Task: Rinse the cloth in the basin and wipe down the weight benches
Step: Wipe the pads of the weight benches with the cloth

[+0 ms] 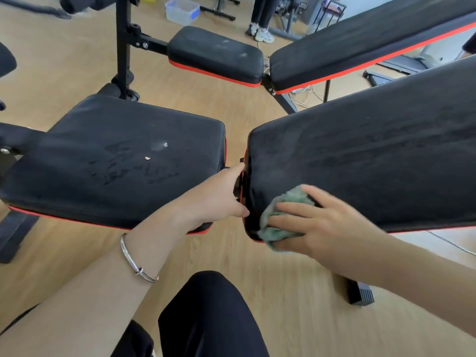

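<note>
Pressing bunched green cloth (273,229) onto near-left corner of near bench's backrest pad (373,155) with right hand (329,228), fingers spread straight over it, not curled. Bracing left hand (213,197) against that pad's left edge, beside seat pad (116,155), thumb and index straight, gripping nothing.

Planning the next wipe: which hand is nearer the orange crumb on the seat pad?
Left. The left hand sits beside the seat pad, right of the crumb; the right hand presses the cloth on the backrest, farther right.
</note>
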